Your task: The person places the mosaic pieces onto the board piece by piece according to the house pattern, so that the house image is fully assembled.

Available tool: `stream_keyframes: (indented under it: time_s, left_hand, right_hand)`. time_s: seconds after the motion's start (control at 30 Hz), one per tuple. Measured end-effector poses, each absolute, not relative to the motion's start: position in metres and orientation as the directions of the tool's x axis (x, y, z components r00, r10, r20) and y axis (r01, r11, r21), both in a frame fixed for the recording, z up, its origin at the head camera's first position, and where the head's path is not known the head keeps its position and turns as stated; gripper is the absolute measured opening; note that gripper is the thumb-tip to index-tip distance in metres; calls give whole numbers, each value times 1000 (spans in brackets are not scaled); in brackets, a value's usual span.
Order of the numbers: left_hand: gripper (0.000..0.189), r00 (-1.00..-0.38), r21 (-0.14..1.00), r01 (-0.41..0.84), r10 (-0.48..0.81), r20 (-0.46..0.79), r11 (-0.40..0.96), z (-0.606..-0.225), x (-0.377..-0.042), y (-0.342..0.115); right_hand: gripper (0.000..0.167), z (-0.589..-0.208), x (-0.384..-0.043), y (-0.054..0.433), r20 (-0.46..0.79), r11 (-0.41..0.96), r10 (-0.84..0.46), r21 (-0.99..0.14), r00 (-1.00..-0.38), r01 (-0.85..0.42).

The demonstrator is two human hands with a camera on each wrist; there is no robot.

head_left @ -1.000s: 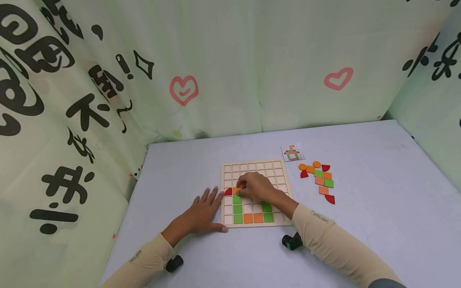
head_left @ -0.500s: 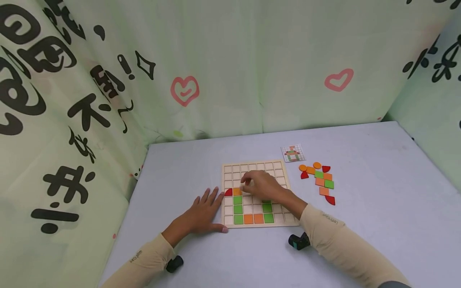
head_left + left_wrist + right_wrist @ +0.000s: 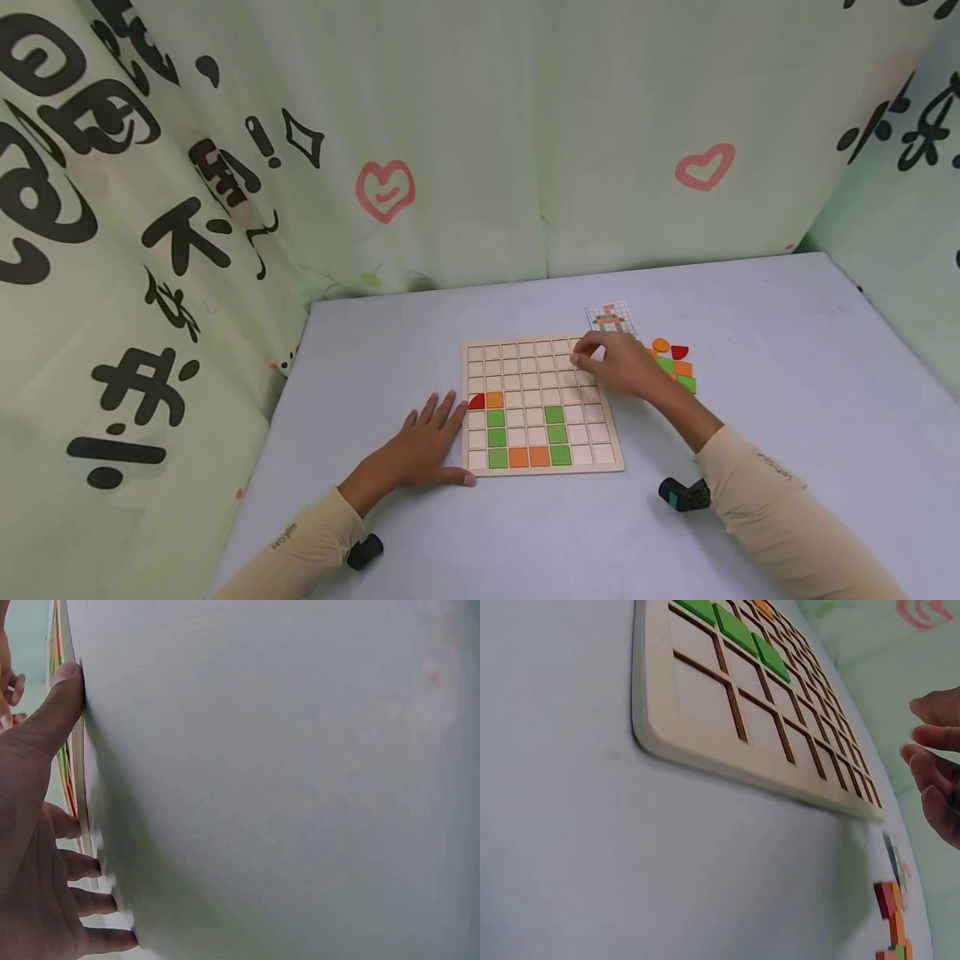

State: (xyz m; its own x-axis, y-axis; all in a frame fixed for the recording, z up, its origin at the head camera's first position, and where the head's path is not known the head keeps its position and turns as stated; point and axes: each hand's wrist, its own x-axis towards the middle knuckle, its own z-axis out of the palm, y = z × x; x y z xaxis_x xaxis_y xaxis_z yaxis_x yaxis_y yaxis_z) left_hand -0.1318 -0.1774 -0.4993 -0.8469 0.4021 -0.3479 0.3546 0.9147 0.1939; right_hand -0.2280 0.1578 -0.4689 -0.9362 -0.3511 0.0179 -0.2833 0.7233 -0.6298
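Observation:
A wooden grid board (image 3: 528, 379) lies on the table. In its cells are a red quarter-round tile (image 3: 477, 402), an orange tile (image 3: 494, 399) beside it, two columns of green tiles (image 3: 496, 437) and two orange tiles (image 3: 518, 457) between their lower ends. My left hand (image 3: 423, 450) rests with spread fingers at the board's left edge, its thumb by the near corner. My right hand (image 3: 622, 362) hovers over the board's far right corner, fingers loosely bent. In the right wrist view nothing shows between its fingertips (image 3: 922, 750).
Right of the board lie loose tiles: an orange round (image 3: 661, 344), a red quarter-round (image 3: 679, 352), a green square (image 3: 686, 383) and others partly hidden by my right hand. A printed pattern card (image 3: 609, 317) lies behind them. Patterned curtains (image 3: 540, 167) surround the table.
My right hand has let go of the orange tile, which now sits in its cell beside the red one. The hand has moved right, toward the loose tiles. My left hand has stayed put.

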Motion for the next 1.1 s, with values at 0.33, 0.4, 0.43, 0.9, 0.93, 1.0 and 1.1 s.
stream_keyframes:
  time_s: [0.33,0.4,0.43,0.9,0.93,1.0,1.1]
  left_hand:
    - [116,-847,181,364,405,-344,914,-498,-132,-178]
    - [116,-846,181,364,406,-346,913,-497,-131,-178]
    - [116,-845,181,364,406,-347,914,-496,-131,-178]
    - [116,-840,191,366,412,-354,911,-501,-132,-178]
    - [116,-841,190,365,410,-353,911,-501,-132,-177]
    - [116,-842,189,363,408,-352,912,-500,-132,-177]
    - [116,-843,187,361,405,-353,914,-500,-133,-178]
  right_hand:
    - [28,-463,-225,221,-73,763,-236,-631,-969,-138]
    - [29,-463,-223,230,-82,759,-232,-639,-969,-127]
    - [30,-463,-223,234,-84,757,-229,-641,-970,-123]
    - [32,-480,-213,278,-69,789,-163,-607,-984,-88]
    - [33,-481,-214,280,-66,794,-155,-601,-986,-84]
    - [35,-484,-214,286,-64,805,-136,-589,-989,-72]
    - [37,-489,-216,293,-70,818,-120,-573,-990,-58]
